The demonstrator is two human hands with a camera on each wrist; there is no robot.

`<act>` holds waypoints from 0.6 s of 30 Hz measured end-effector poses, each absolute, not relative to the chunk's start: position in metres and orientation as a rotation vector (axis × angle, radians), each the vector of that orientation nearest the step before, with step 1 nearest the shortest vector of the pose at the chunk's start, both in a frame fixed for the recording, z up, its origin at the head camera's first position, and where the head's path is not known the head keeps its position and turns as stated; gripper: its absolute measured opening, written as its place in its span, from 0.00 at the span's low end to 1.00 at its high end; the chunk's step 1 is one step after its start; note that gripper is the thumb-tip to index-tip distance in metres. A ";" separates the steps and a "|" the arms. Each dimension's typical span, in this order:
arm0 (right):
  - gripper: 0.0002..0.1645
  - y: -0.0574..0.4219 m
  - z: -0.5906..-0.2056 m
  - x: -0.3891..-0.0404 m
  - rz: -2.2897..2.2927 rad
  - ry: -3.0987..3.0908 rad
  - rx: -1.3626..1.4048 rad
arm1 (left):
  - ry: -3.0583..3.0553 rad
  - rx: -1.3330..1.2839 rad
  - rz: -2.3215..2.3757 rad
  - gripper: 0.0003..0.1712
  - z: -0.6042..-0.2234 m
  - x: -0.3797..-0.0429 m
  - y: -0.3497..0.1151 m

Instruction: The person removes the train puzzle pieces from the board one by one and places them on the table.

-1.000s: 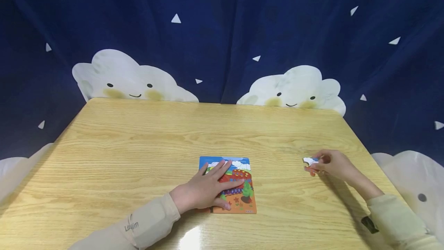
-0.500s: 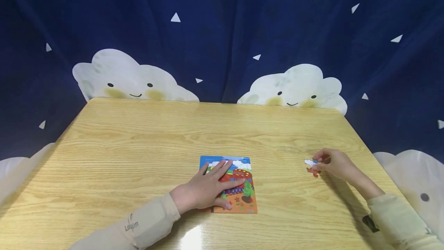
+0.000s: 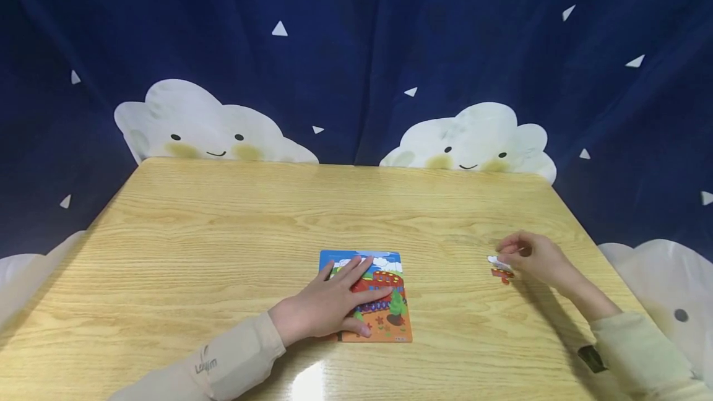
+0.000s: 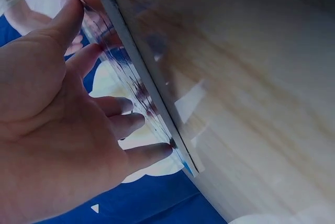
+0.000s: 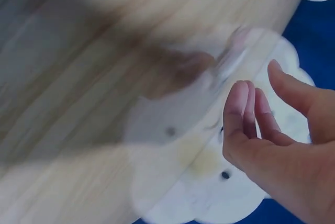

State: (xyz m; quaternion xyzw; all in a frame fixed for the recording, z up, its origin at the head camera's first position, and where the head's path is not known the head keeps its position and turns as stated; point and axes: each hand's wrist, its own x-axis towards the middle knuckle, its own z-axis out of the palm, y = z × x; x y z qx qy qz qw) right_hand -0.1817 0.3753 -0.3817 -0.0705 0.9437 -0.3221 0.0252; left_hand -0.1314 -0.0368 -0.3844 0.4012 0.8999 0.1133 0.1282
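Observation:
My left hand (image 3: 328, 303) rests with spread fingers on a square jigsaw puzzle (image 3: 384, 330) with blue sky, a red building, green trees and orange ground. In the left wrist view the puzzle (image 4: 131, 72) shows nearly edge-on, fingertips touching its face. To the right, my right hand (image 3: 537, 258) hovers beside a small white-and-blue puzzle piece (image 3: 496, 260) and a red puzzle piece (image 3: 502, 273) on the table. The right wrist view shows thumb and fingers apart with nothing between them. Part of these pieces is hidden behind the fingers.
A light wooden table (image 3: 250, 215) extends around both hands. Behind it hangs a dark blue curtain (image 3: 334, 48) with white triangles and smiling clouds. A small dark object (image 3: 592, 359) lies near the right sleeve.
My right hand has let go of the puzzle piece; its fingers have risen slightly away from the pieces, which lie on the table. The left hand stays on the puzzle.

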 end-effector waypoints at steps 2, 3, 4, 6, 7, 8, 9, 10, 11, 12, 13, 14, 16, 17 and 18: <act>0.18 0.362 -0.377 -0.181 -1.097 2.845 -0.206 | 2.617 1.174 0.350 0.41 -0.384 -0.130 -0.037; 0.19 0.353 -0.375 -0.181 -1.141 2.803 -0.205 | 2.617 1.178 0.360 0.41 -0.384 -0.130 -0.037; 0.19 0.343 -0.373 -0.180 -1.184 2.763 -0.204 | 2.619 1.180 0.367 0.41 -0.384 -0.130 -0.038; 0.20 0.323 -0.371 -0.180 -1.266 2.672 -0.229 | 2.626 1.186 0.378 0.41 -0.383 -0.129 -0.040; 0.19 0.313 -0.371 -0.180 -1.308 2.623 -0.243 | 2.629 1.188 0.380 0.40 -0.383 -0.128 -0.042; 0.19 0.302 -0.371 -0.181 -1.345 2.569 -0.253 | 2.637 1.191 0.376 0.40 -0.383 -0.128 -0.044; 0.19 0.293 -0.372 -0.181 -1.366 2.534 -0.278 | 2.643 1.192 0.372 0.39 -0.383 -0.128 -0.046; 0.19 0.282 -0.373 -0.182 -1.401 2.484 -0.288 | 2.648 1.188 0.367 0.39 -0.383 -0.127 -0.048; 0.19 0.273 -0.374 -0.182 -1.431 2.429 -0.293 | 2.651 1.184 0.366 0.39 -0.383 -0.127 -0.050; 0.19 0.263 -0.375 -0.183 -1.456 2.379 -0.297 | 2.652 1.176 0.364 0.38 -0.382 -0.126 -0.053; 0.19 0.254 -0.376 -0.183 -1.475 2.333 -0.309 | 2.652 1.166 0.364 0.38 -0.382 -0.126 -0.055; 0.19 0.245 -0.378 -0.184 -1.500 2.283 -0.321 | 2.652 1.158 0.367 0.37 -0.382 -0.125 -0.058; 0.19 0.229 -0.380 -0.185 -1.529 2.206 -0.342 | 2.648 1.141 0.382 0.36 -0.382 -0.124 -0.062; 0.19 0.222 -0.381 -0.185 -1.535 2.180 -0.353 | 2.646 1.139 0.389 0.36 -0.382 -0.124 -0.063; 0.18 0.216 -0.381 -0.185 -1.541 2.162 -0.357 | 2.643 1.135 0.394 0.36 -0.383 -0.124 -0.064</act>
